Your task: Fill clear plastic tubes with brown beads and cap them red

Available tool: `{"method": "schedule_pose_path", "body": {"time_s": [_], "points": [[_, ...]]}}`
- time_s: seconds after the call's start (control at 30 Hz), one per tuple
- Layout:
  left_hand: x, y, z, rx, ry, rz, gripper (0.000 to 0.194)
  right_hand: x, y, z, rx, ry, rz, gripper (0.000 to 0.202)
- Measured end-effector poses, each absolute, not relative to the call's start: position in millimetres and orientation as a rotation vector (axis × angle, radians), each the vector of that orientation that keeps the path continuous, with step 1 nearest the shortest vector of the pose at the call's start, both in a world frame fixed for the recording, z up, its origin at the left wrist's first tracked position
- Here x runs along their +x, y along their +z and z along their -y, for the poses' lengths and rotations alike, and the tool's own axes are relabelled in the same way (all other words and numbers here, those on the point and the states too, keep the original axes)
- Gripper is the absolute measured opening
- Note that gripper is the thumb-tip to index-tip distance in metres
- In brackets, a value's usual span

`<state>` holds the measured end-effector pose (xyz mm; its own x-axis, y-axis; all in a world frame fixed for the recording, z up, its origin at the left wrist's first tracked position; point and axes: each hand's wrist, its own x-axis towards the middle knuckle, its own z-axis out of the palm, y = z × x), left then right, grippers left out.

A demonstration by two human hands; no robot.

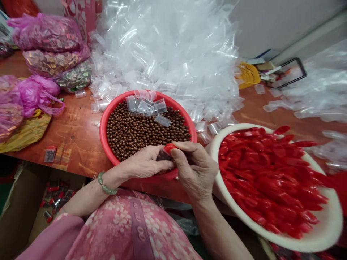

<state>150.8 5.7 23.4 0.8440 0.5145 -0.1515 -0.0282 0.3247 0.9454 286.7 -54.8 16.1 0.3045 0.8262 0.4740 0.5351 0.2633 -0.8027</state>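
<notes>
My left hand (143,162) is closed around a small clear plastic container (162,155) with dark contents, held over the near rim of a red basin (102,135). A red cap (170,147) sits at the container's top, pinched between the thumb and fingers of my right hand (196,168). Whether the cap is fully seated I cannot tell. Small shiny brown balls (132,130) fill the basin, and several empty clear containers (146,106) lie on top of them. To the right, a white basin (334,224) holds a heap of red caps (265,173).
A large pile of clear containers (168,47) rises behind the red basin. Pink bags (51,36) of small pieces stand at left. One filled, capped container (50,154) lies near the table edge, above a cardboard box (16,202) with more. A yellow basket (248,74) is at back right.
</notes>
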Motion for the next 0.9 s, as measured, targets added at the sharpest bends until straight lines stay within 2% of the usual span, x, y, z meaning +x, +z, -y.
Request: {"method": "schedule_pose_path", "body": {"time_s": [0.2,0.27,0.37,0.4,0.53,0.9], "points": [[155.7,23.3,-5.2,1.203,0.365,-0.495,0.024,298.3,7.8,57.5,-1.263,0.123,1.554,0.014],[158.4,23.6,-6.3,1.158,0.375,-0.474,0.026,305.0,8.7,58.7,-1.234,0.074,1.714,0.032],[165.0,26.0,-6.9,1.029,0.376,-0.477,0.034,312.2,12.6,58.4,-1.291,-0.011,1.910,0.071],[167.9,27.0,-6.9,0.975,0.374,-0.486,0.038,313.5,13.7,57.5,-1.317,-0.064,1.949,0.077],[179.1,31.3,-7.3,0.860,0.388,-0.519,0.047,316.9,15.4,51.1,-1.347,-0.238,1.972,0.069],[193.1,22.3,-2.8,0.782,0.422,-0.373,0.048,335.6,17.4,48.2,-1.304,-0.257,2.035,0.065]]}}
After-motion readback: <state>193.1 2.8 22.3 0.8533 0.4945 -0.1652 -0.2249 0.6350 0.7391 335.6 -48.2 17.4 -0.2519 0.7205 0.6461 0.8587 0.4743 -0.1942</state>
